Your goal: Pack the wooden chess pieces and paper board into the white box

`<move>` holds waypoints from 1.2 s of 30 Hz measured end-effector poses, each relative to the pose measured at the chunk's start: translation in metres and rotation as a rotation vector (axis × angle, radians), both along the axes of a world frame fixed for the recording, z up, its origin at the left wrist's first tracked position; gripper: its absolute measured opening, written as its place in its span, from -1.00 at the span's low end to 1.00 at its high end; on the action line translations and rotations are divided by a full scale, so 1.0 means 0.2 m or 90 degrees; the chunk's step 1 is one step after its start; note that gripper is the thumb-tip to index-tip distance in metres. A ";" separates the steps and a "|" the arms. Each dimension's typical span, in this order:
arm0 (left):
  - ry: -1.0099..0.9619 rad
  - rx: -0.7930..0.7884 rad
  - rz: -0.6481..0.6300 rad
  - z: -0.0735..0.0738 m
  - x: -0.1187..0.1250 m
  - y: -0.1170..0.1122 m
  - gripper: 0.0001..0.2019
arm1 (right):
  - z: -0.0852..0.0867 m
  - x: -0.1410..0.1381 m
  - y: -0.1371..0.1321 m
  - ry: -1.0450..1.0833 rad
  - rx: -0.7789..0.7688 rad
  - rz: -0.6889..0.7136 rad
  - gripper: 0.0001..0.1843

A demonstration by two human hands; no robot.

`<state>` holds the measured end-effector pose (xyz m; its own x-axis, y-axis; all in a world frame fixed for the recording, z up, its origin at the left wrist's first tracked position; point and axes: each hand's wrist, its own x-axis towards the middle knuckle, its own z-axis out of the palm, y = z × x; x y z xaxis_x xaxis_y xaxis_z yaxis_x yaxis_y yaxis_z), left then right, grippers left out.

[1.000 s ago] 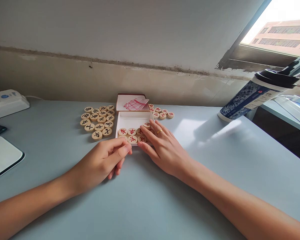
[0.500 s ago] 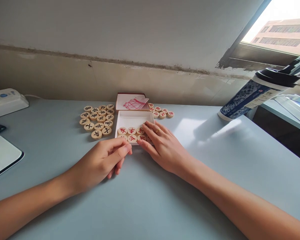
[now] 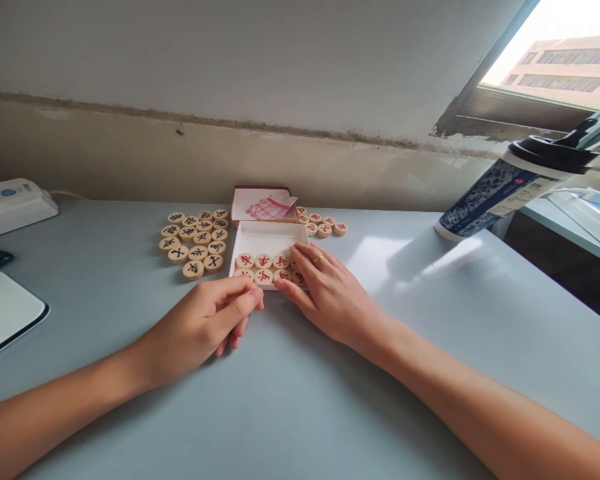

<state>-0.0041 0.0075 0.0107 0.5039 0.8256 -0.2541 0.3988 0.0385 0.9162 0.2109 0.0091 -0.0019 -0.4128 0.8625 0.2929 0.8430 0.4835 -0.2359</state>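
Note:
A white cardboard box lies open before me. Two rows of round wooden Chinese chess pieces with red characters, such as this red piece, fill its near part. My right hand lies flat over the box's right side with fingers stretched out, covering some pieces; its thumb is at the near wall. At the box's near left corner rests my left hand, loosely closed, thumb against the index finger. Nothing shows in it. Left of the box are several black-character chess pieces in rows.
Behind the box stands its lid, holding a folded red-lined sheet. More red-character pieces lie to the right. A tall blue-and-white cup with a black lid is at far right. White devices sit on the left.
My right hand has shifted slightly to the right, uncovering more of the pieces at the box's right side. The left hand stays in place.

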 end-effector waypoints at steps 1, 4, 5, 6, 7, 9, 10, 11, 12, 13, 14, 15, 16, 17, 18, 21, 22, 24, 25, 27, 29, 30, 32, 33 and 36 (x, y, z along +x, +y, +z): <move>0.000 0.001 -0.001 0.00 0.00 0.00 -0.62 | 0.00 0.00 0.00 0.001 -0.003 -0.002 -0.64; -0.003 0.002 -0.004 -0.01 0.00 0.00 -0.61 | 0.00 0.00 0.00 0.003 -0.014 -0.009 -0.61; -0.004 0.001 -0.006 -0.01 0.00 0.00 -0.61 | 0.00 0.00 0.00 0.003 -0.014 -0.009 -0.59; -0.004 0.000 -0.006 -0.01 0.00 0.00 -0.61 | 0.00 0.01 0.00 0.002 -0.012 -0.007 -0.58; -0.003 -0.001 -0.006 -0.01 0.00 0.00 -0.61 | -0.01 0.01 0.00 0.001 -0.008 -0.004 -0.58; 0.000 -0.002 -0.006 -0.01 0.00 0.00 -0.61 | -0.01 0.01 0.00 -0.004 -0.003 0.000 -0.58; 0.001 -0.001 -0.007 -0.01 0.00 0.00 -0.61 | -0.01 0.01 0.00 -0.007 -0.006 -0.003 -0.57; 0.002 -0.001 -0.007 -0.01 0.00 0.00 -0.61 | -0.01 0.01 0.00 -0.010 -0.011 -0.008 -0.57; 0.002 -0.001 -0.008 -0.01 0.00 0.00 -0.60 | -0.01 0.01 0.00 -0.013 -0.018 -0.015 -0.56; 0.002 -0.002 -0.008 -0.01 0.00 0.00 -0.60 | -0.01 0.01 0.00 -0.015 -0.025 -0.021 -0.54; 0.002 -0.004 -0.008 -0.01 0.00 0.01 -0.60 | 0.00 0.00 0.00 -0.017 -0.030 -0.026 -0.53; 0.002 -0.006 -0.009 -0.01 0.00 0.00 -0.60 | 0.00 0.00 0.00 -0.018 -0.035 -0.031 -0.51; 0.003 -0.005 -0.010 0.00 0.00 0.00 -0.60 | 0.00 0.00 0.00 -0.018 -0.039 -0.035 -0.49; 0.005 -0.005 -0.011 0.00 0.00 0.00 -0.60 | 0.00 0.00 0.00 -0.019 -0.042 -0.037 -0.48; 0.006 -0.003 -0.011 0.00 0.00 0.00 -0.60 | 0.00 0.00 0.00 -0.019 -0.041 -0.036 -0.48; 0.007 -0.001 -0.014 0.00 0.00 0.00 -0.60 | 0.00 0.01 0.00 -0.014 -0.027 -0.016 -0.52; 0.007 -0.001 -0.014 0.00 0.00 0.00 -0.60 | 0.00 0.01 0.00 -0.010 -0.020 -0.010 -0.53; 0.006 0.000 -0.015 -0.01 0.00 0.00 -0.60 | 0.00 0.01 0.00 -0.003 -0.013 -0.004 -0.54; 0.006 -0.002 -0.013 -0.01 0.00 0.00 -0.61 | 0.00 0.01 0.00 -0.002 -0.011 -0.004 -0.55; 0.005 -0.003 -0.011 -0.01 -0.01 0.00 -0.61 | 0.00 0.01 0.00 -0.003 -0.007 -0.008 -0.54; 0.007 -0.003 -0.012 -0.01 -0.01 0.00 -0.60 | -0.01 0.01 0.00 -0.007 -0.007 -0.017 -0.53; 0.009 -0.001 -0.013 -0.01 -0.01 0.00 -0.60 | -0.01 0.00 0.00 -0.009 -0.009 -0.024 -0.53; 0.012 0.002 -0.015 -0.01 -0.01 0.00 -0.60 | 0.00 0.00 0.00 -0.016 -0.016 -0.037 -0.52; 0.013 0.003 -0.015 -0.01 -0.01 0.00 -0.60 | 0.00 0.00 -0.01 -0.019 -0.018 -0.044 -0.51; 0.012 0.003 -0.012 -0.01 -0.01 0.00 -0.61 | 0.01 0.00 -0.01 -0.026 -0.025 -0.053 -0.51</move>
<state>-0.0061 0.0077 0.0088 0.5152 0.8170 -0.2590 0.4160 0.0258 0.9090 0.2108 0.0067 0.0002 -0.3502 0.9047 0.2428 0.8890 0.4026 -0.2181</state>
